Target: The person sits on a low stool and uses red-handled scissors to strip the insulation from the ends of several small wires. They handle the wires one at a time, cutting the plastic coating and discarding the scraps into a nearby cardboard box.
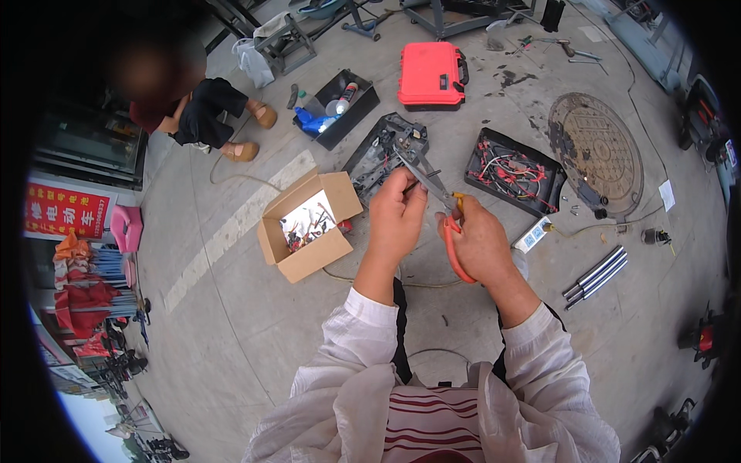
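Note:
My right hand (485, 248) is closed around the orange handles of a pair of scissors (457, 255). Their long metal blades point forward and left, past the fingertips of my left hand (397, 212). That hand is pinched on a thin dark piece (434, 174), whose end sticks out beside the blades. What else the left fingers may hold is hidden. Just beyond them on the ground lies a black plastic housing (370, 158) with parts inside. An open cardboard box (320, 258) with small wire pieces in it stands left of my left hand.
A black tray (513, 202) of red and black wires lies right of the housing. Farther off are a red hard case (428, 73) and a black bin (355, 123) with bottles. Metal tubes (594, 276) and a power strip (532, 234) lie right. A person (208, 116) sits far left.

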Demonstrator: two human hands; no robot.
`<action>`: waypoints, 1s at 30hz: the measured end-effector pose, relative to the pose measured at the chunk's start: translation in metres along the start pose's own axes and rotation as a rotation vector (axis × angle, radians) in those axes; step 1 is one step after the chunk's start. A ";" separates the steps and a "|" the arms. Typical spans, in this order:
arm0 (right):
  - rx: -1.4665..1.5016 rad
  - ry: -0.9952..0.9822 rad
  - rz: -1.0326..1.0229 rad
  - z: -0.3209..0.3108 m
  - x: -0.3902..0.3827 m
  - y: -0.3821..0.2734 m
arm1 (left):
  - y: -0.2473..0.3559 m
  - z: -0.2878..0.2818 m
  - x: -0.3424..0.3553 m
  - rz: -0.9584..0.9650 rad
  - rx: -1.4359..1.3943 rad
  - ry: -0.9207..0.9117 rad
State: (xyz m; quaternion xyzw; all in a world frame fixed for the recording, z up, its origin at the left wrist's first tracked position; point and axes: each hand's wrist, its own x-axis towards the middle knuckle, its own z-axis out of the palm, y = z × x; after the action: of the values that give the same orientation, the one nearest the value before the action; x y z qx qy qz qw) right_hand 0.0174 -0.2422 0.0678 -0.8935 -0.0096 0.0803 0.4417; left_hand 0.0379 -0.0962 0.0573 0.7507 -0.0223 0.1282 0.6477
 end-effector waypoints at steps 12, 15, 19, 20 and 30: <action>-0.044 0.124 -0.161 0.000 0.002 0.005 | -0.002 -0.011 0.000 0.017 0.094 -0.046; -0.062 0.061 -0.076 -0.001 0.001 0.002 | -0.003 -0.011 0.000 0.017 0.081 -0.031; -0.122 -0.019 -0.031 -0.006 0.001 -0.006 | -0.009 -0.018 0.000 -0.048 0.112 -0.030; -0.116 -0.033 -0.020 -0.008 0.001 -0.009 | -0.008 -0.020 0.001 -0.068 0.135 -0.040; -0.093 0.146 -0.257 -0.004 0.001 0.010 | -0.005 -0.021 0.000 -0.066 0.126 -0.138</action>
State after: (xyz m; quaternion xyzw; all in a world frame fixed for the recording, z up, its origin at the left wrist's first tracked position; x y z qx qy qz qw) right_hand 0.0182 -0.2516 0.0627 -0.9078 -0.0954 -0.0424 0.4062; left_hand 0.0358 -0.0744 0.0556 0.7975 -0.0340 0.0560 0.5998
